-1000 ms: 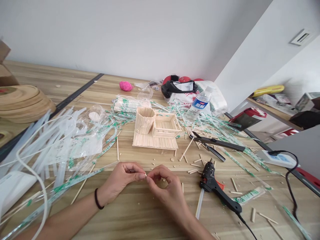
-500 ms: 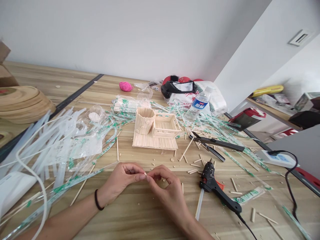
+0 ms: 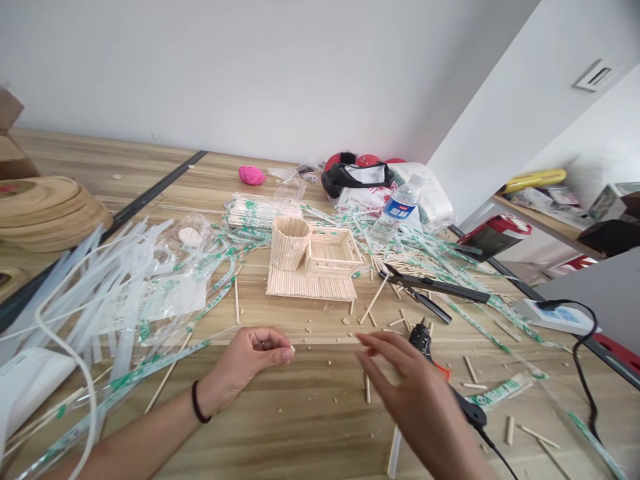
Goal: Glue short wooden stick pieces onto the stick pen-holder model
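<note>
Got the left grip (image 3: pixel 245 363) pinched, thumb against forefinger, on a tiny pale wooden bit (image 3: pixel 293 349), at the near side of a light wood-grain table (image 3: pixel 310 427). Got the right grip (image 3: pixel 417 390) kinda blurry, thumb and fingers parted with nothing visible between, partly covering a black hot-glue gun (image 3: pixel 421 339). Just past both: a flat base of pale round sticks (image 3: pixel 310 287), carrying a round stick cup (image 3: pixel 289 250) right beside a rectangular stick box (image 3: pixel 327 268). Farther back, a bright pink yarn ball (image 3: pixel 251 175) and a clear plastic bottle with a blue label (image 3: pixel 399 210).
</note>
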Demonstrator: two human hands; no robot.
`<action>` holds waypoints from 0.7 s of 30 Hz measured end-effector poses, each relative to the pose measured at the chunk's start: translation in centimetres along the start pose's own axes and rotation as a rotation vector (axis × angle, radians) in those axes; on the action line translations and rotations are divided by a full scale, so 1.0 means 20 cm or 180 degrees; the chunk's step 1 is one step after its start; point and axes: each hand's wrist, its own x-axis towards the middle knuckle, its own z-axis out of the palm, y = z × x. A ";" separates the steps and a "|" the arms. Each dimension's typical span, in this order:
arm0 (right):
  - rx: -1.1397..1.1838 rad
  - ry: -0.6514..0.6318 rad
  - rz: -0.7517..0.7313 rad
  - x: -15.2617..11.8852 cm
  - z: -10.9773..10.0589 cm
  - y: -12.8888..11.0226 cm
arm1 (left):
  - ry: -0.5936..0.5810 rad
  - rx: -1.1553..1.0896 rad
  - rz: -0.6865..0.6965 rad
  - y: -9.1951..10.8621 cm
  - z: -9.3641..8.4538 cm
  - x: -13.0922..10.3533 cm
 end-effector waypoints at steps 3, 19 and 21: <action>-0.1145 0.0014 0.0552 -0.16 -0.15 0.28 | -0.0017 -0.0003 -0.0017 0.00 0.00 0.00; -0.1198 0.0313 0.0936 -0.24 -0.15 0.48 | -0.0267 0.0086 0.0010 0.01 -0.01 0.00; -0.1155 0.0306 0.1150 -0.24 -0.14 0.44 | -0.0293 0.0057 0.0009 0.01 0.00 0.00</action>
